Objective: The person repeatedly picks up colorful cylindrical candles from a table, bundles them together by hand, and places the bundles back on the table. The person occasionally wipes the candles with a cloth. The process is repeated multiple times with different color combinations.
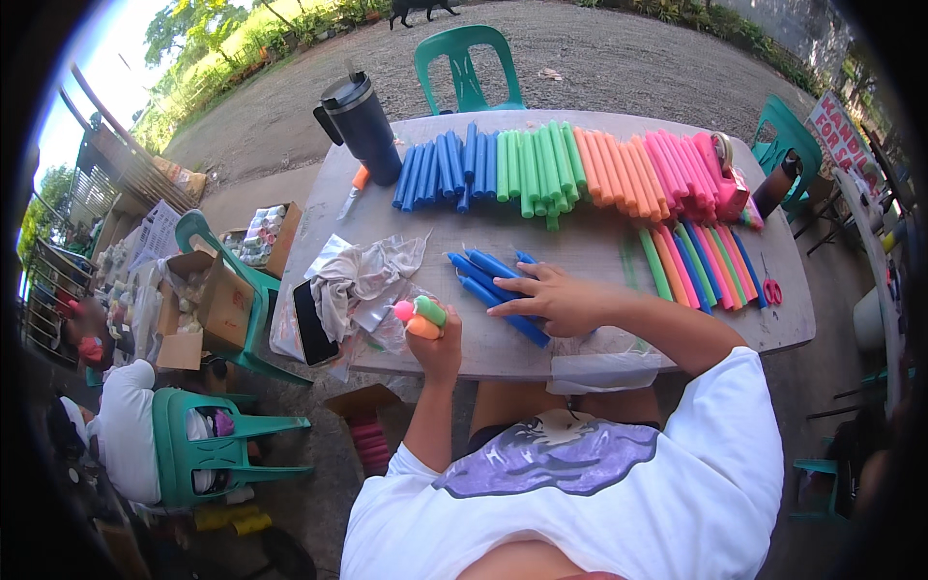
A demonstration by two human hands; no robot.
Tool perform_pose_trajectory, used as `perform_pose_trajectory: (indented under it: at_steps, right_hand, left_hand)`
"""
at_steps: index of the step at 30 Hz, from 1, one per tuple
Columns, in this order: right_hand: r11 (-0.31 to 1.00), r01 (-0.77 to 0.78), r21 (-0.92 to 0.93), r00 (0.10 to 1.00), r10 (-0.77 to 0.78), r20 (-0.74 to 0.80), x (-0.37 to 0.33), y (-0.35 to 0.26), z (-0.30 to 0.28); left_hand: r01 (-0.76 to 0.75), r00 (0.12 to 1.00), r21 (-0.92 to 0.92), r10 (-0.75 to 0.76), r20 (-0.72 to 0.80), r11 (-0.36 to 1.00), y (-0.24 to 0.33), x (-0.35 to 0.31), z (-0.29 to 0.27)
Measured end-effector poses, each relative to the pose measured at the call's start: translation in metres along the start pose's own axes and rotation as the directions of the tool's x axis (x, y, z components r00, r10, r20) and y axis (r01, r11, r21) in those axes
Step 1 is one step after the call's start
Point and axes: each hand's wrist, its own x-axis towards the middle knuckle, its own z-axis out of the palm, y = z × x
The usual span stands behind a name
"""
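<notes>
Upright in my closed left hand [437, 352] is a small bunch of candles: a pink candle [403, 310], a green candle [429, 309] and an orange candle [422, 328], their ends pointing up. Several loose blue candles [498, 300] lie on the table right of it. Across these rests my right hand [551, 298], fingers spread and stretched over them; its fingertips touch the candles. Beyond, a long row of candles is sorted by colour: blue candles [445, 169], green candles [537, 169], orange candles [619, 172] and pink candles [681, 169].
Mixed-colour candles [701, 266] lie at right, beside red scissors [770, 289]. A pink tape dispenser [727, 184] stands behind them. A dark tumbler [362, 126] and a knife [355, 189] are far left. Crumpled cloth [360, 275] and a phone [314, 322] lie near the left edge.
</notes>
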Motion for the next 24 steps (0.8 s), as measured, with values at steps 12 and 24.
perform_pose_trajectory:
  at_steps: [12,24]
  right_hand:
    - [0.720,-0.694,-0.020,0.719,0.693,-0.054,0.052,-0.048,0.017]
    - [0.693,-0.450,0.563,0.723,0.653,-0.226,0.017,-0.015,-0.025]
  left_hand:
    - [-0.079,0.997,0.071,0.079,0.011,0.994,-0.003,0.002,-0.002]
    - [0.143,0.989,-0.156,-0.135,0.063,0.977,0.022,-0.006,0.036]
